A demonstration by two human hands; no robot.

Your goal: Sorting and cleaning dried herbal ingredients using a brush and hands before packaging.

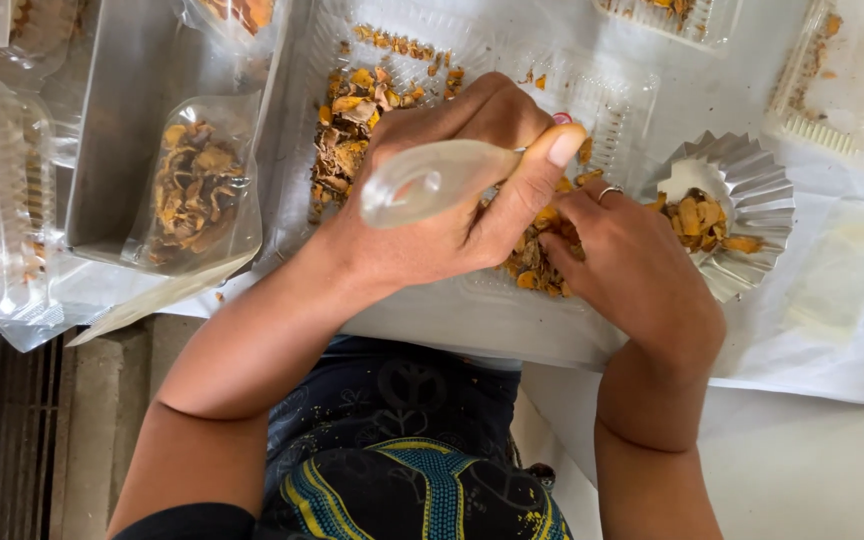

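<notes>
Glossy clear plastic tray (302,120) — shiny pleated foil cup (757,185) — matt dried slices (347,125).

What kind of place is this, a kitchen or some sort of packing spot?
Probably a small hand-packing spot for dried food, not a kitchen. Orange dried slices lie in a clear tray, a filled bag sits beside it, and a foil cup holds a portion.

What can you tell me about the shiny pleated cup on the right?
The pleated cup looks like thin silver foil, with a fluted, flaring rim. It sits upright on the white sheet, just right of the person's right hand, which covers its left edge. Inside lie orange-yellow dried pieces, filling only its bottom.
</notes>
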